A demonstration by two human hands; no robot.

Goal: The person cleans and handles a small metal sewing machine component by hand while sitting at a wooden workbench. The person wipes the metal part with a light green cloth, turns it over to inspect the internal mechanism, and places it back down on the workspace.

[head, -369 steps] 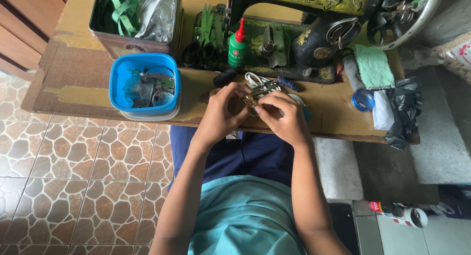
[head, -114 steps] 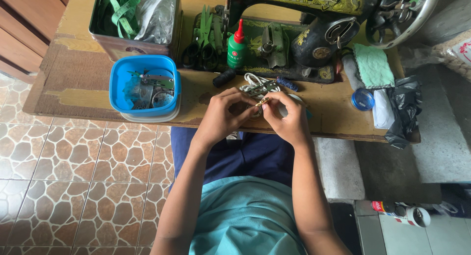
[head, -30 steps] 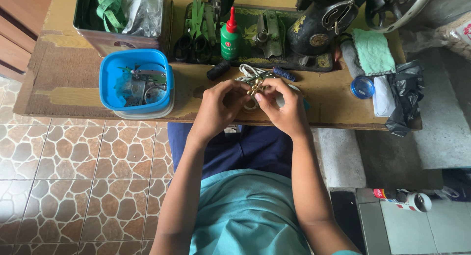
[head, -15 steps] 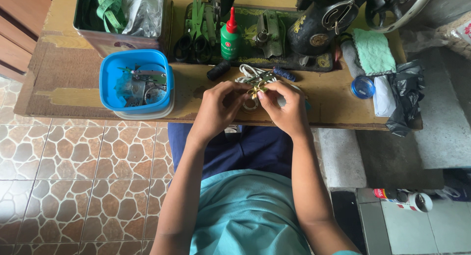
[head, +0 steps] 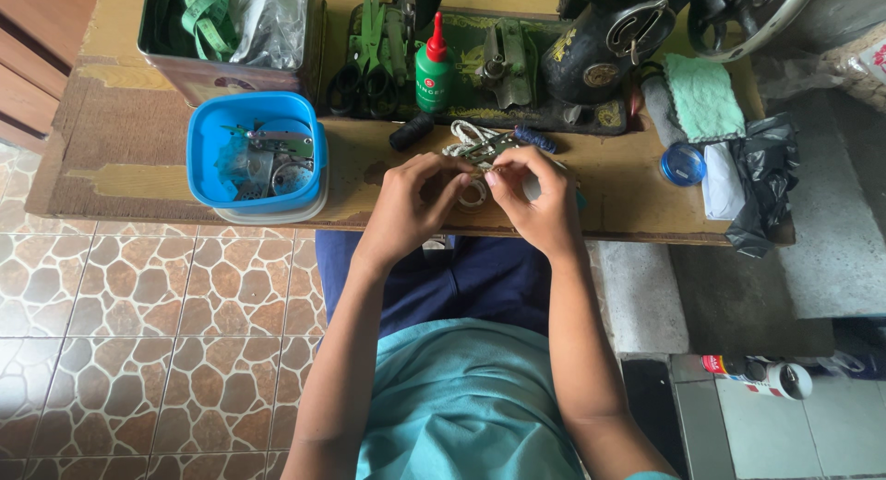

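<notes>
My left hand [head: 411,208] and my right hand [head: 538,201] meet fingertip to fingertip above the front part of the wooden table [head: 138,148]. Between the pinched fingers is something very small that I cannot make out, perhaps a needle or thread. Just beyond the fingers lie a tangle of white cord with metal parts [head: 472,143] and a small white ring [head: 473,195]. A dark thread spool [head: 412,131] and a blue one [head: 535,137] lie close by. The black sewing machine [head: 591,46] stands behind them.
A blue plastic tub [head: 249,152] of metal parts sits at the left. Behind it is a tin [head: 231,37] with a green measuring tape and plastic. Scissors [head: 365,69], a green oil bottle [head: 431,72], a green cloth [head: 703,97], a blue lid [head: 683,163] and a black bag [head: 761,180] surround the work spot.
Both hands stay joined at the same place over the table. Only the fingers shift slightly, and the camera view has drifted a little since the oldest frames.
</notes>
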